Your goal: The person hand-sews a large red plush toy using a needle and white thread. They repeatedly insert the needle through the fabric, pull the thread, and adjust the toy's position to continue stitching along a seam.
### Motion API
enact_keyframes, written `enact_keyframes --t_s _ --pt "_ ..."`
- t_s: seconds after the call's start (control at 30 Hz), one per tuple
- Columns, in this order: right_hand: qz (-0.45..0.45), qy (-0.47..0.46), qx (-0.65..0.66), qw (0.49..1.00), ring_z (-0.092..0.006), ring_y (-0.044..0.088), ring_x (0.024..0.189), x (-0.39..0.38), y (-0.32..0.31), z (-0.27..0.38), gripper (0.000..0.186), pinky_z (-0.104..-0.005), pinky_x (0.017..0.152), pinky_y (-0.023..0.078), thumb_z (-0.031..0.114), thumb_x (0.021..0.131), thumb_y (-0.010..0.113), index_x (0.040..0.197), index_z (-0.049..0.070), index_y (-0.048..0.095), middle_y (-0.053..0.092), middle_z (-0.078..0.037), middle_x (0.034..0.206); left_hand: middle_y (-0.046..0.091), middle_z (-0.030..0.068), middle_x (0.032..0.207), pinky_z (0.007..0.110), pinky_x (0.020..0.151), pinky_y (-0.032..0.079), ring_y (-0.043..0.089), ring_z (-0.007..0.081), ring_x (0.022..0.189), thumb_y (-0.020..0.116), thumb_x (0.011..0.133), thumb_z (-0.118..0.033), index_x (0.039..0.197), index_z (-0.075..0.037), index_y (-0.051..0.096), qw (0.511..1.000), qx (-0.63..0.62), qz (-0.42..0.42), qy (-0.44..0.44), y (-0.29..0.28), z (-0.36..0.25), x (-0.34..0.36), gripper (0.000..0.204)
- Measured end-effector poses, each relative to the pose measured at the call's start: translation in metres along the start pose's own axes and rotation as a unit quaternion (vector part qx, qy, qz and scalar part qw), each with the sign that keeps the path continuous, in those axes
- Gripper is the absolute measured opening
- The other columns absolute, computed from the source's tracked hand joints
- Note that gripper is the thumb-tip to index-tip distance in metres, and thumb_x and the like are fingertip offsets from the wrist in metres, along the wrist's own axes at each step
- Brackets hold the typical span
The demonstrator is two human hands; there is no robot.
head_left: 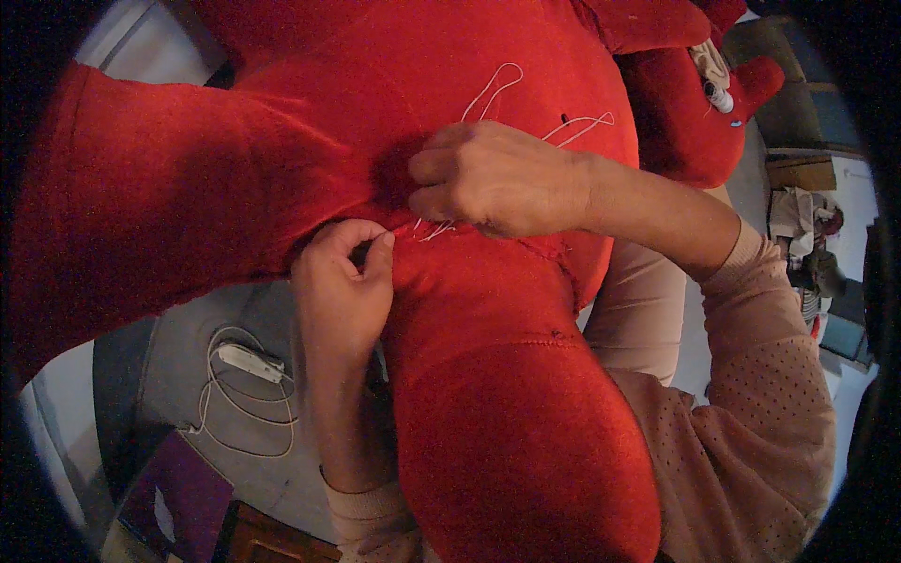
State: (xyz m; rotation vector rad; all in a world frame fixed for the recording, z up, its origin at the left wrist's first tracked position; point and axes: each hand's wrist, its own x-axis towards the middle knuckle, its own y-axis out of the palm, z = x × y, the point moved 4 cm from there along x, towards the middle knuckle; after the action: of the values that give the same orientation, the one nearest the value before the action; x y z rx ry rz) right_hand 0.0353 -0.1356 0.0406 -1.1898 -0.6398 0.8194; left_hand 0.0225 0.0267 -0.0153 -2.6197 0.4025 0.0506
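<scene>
A large, stuffed red plush piece (526, 422) lies across my lap, with rounded limbs spreading left and downward. My left hand (343, 281) pinches the red fabric between thumb and forefinger, at a fold where two parts meet. Just above and to the right, my right hand (497, 178) is closed, knuckles up, over the same seam. White thread (507, 70) loops out above and behind this hand, and short strands show beneath its fingers. The right fingertips are partly hidden; no needle can be made out.
A white power strip (251, 362) with a coiled cable lies on the grey floor at lower left. Near it are a purple item (178, 488) and a brown wooden piece (272, 537). Another red plush part (685, 122) with a white spool (720, 98) sits at upper right.
</scene>
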Motion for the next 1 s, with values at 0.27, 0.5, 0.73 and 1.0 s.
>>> enact_keyframes --t_s 0.27,0.5,0.73,1.0 --pt "0.004 -0.030 -0.052 0.998 -0.0292 0.058 0.076 0.005 -0.008 0.006 0.013 -0.0394 0.069 0.048 0.015 0.070 0.058 0.072 0.003 0.053 0.053 -0.010 0.076 0.065 0.0187 0.078 0.037 0.065 0.048 0.064 0.0297 0.069 0.066 0.079 -0.009 0.081 0.003 0.065 1.000 -0.024 -0.010 0.004 0.001 0.002 0.000 0.012" --pt "0.014 -0.044 -0.083 0.995 -0.0272 0.059 0.076 0.005 -0.003 0.007 0.013 -0.0380 0.070 0.049 0.015 0.068 0.059 0.069 0.004 0.053 0.054 -0.009 0.075 0.069 0.0068 0.081 0.027 0.071 0.048 0.061 0.0114 0.074 0.066 0.083 -0.008 0.085 0.001 0.067 1.000 0.013 0.019 -0.017 0.000 0.000 0.000 0.009" --pt "0.034 -0.047 -0.089 0.994 -0.0266 0.059 0.076 0.007 0.003 0.008 0.014 -0.0379 0.071 0.049 0.016 0.067 0.059 0.068 0.004 0.053 0.054 -0.009 0.074 0.068 0.0062 0.081 0.026 0.070 0.048 0.060 0.0109 0.073 0.066 0.084 -0.008 0.086 0.001 0.067 0.999 0.010 0.025 -0.026 0.001 0.000 0.000 0.010" --pt "-0.044 0.003 0.240 0.970 -0.0289 0.060 0.069 0.000 0.013 -0.024 0.007 -0.0374 0.063 0.047 -0.005 0.067 0.059 0.074 -0.002 0.058 0.058 -0.014 0.070 0.068 0.0053 0.079 0.026 0.069 0.048 0.060 0.0105 0.072 0.066 0.084 -0.008 0.085 0.001 0.067 1.000 0.022 0.016 -0.003 0.002 0.003 0.002 0.010"
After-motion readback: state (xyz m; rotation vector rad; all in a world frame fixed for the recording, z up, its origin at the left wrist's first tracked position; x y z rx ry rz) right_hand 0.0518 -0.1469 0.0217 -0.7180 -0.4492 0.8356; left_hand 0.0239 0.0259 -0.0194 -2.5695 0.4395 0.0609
